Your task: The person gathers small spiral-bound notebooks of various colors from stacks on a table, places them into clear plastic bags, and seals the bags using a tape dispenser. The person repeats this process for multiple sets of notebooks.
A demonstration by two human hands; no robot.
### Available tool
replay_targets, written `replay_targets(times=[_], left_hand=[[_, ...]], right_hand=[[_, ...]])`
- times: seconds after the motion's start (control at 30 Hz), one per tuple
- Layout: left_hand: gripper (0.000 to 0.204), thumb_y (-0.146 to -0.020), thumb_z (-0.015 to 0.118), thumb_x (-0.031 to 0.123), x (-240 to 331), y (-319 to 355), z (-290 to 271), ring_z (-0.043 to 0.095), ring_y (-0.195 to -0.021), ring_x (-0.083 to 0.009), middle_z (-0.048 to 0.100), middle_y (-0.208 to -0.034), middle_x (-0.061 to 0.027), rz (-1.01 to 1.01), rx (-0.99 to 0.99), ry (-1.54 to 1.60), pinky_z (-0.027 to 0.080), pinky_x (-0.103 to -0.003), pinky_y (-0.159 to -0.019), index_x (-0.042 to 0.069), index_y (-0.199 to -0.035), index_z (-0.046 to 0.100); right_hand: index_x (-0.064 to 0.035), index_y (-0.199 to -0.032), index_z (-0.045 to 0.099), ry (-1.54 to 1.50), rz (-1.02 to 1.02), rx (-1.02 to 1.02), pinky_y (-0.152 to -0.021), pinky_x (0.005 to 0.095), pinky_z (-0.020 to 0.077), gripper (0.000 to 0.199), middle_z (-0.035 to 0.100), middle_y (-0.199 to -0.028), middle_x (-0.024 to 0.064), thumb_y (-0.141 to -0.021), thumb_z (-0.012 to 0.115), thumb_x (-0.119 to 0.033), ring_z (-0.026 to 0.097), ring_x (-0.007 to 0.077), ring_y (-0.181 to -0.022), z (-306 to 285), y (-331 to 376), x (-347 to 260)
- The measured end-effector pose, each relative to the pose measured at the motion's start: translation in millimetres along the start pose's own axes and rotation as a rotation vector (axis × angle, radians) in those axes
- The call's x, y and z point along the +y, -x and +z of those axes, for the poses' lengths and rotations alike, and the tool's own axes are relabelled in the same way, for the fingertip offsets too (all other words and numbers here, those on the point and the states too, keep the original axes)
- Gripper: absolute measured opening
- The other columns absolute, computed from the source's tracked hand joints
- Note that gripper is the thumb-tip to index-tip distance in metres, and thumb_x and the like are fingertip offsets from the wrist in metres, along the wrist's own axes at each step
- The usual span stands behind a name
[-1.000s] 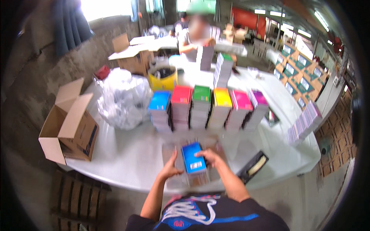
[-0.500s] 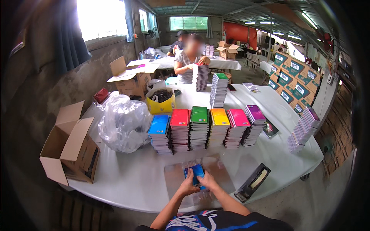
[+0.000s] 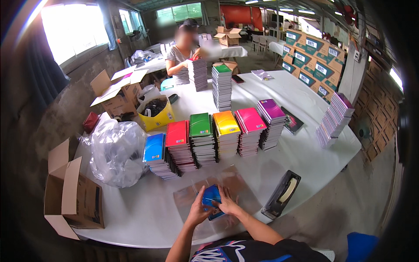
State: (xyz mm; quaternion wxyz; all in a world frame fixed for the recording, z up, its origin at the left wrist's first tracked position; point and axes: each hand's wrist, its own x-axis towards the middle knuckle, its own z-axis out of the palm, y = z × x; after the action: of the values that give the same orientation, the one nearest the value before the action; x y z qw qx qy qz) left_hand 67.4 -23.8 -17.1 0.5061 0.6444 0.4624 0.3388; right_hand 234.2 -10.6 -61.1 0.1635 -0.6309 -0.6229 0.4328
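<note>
A small blue notebook (image 3: 211, 195) lies on a clear plastic sheet (image 3: 185, 198) near the table's front edge. My left hand (image 3: 199, 211) grips its left side, fingers along the edge. My right hand (image 3: 227, 203) rests across its right side with the fingers stretched out. Beyond my hands stand stacks of spiral notebooks, topped in blue (image 3: 154, 148), red (image 3: 177, 133), green (image 3: 200, 125), yellow (image 3: 226, 123), pink (image 3: 250, 120) and purple (image 3: 271, 109). A black tape dispenser (image 3: 281, 194) sits to the right of my right hand.
Left on the white table (image 3: 131, 214) are an open cardboard box (image 3: 80, 196), a clear plastic bag (image 3: 118, 153) and a yellow bag (image 3: 159, 115). Taller notebook stacks stand at the far side (image 3: 222, 89) and right edge (image 3: 335, 120). A co-worker (image 3: 180, 61) handles another stack opposite.
My right hand's fingers have straightened over the blue notebook, where they were curled before. The view has turned, shifting the table's contents to the left in the picture.
</note>
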Motion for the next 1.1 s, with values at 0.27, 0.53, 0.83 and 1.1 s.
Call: replay_targets(times=[0.27, 0.53, 0.83, 1.1], left_hand=[[0.075, -0.068, 0.075, 0.027, 18, 1, 12, 0.042, -0.125, -0.0264, 0.037, -0.143, -0.0018, -0.166, -0.026, -0.858, 0.041, -0.05, -0.092, 0.012, -0.135, 0.043], [0.074, -0.069, 0.075, 0.027, 16, -2, 15, 0.044, -0.123, -0.0242, 0.037, -0.143, -0.0027, -0.096, -0.055, -0.913, 0.042, -0.049, -0.088, 0.009, -0.133, 0.043], [0.091, -0.073, 0.07, 0.019, 20, -9, 17, 0.047, -0.116, -0.0268, 0.045, -0.13, -0.0063, -0.028, 0.0, -0.843, 0.041, -0.061, -0.08, 0.025, -0.146, 0.016], [0.067, -0.078, 0.059, 0.007, 19, -7, 16, 0.049, -0.11, -0.0257, 0.048, -0.111, -0.0067, -0.025, -0.071, -0.695, 0.044, -0.062, -0.074, 0.029, -0.137, 0.037]], right_hand=[[0.0054, -0.14, 0.022, -0.08, 0.067, 0.358, -0.111, 0.0508, 0.0096, 0.067, 0.012, -0.148, 0.0251, -0.093, 0.045, -0.037, 0.007, 0.0379, -0.139, -11, 20, 36], [-0.0057, -0.134, 0.04, 0.042, -0.149, 0.656, -0.104, 0.0458, 0.0318, 0.068, 0.037, -0.139, 0.0209, -0.073, 0.069, -0.012, 0.036, 0.0361, -0.129, 11, 28, 72], [0.0028, -0.107, 0.062, -0.523, -0.204, 0.186, -0.071, 0.0306, 0.0496, 0.039, 0.065, -0.083, 0.014, -0.076, 0.071, -0.017, 0.062, 0.0175, -0.077, -64, 13, 19], [0.0001, -0.087, 0.063, 0.069, -0.163, 0.378, -0.067, 0.0453, 0.0472, 0.014, 0.063, -0.085, 0.0201, -0.076, 0.059, -0.008, 0.063, 0.0355, -0.077, -7, 44, -44]])
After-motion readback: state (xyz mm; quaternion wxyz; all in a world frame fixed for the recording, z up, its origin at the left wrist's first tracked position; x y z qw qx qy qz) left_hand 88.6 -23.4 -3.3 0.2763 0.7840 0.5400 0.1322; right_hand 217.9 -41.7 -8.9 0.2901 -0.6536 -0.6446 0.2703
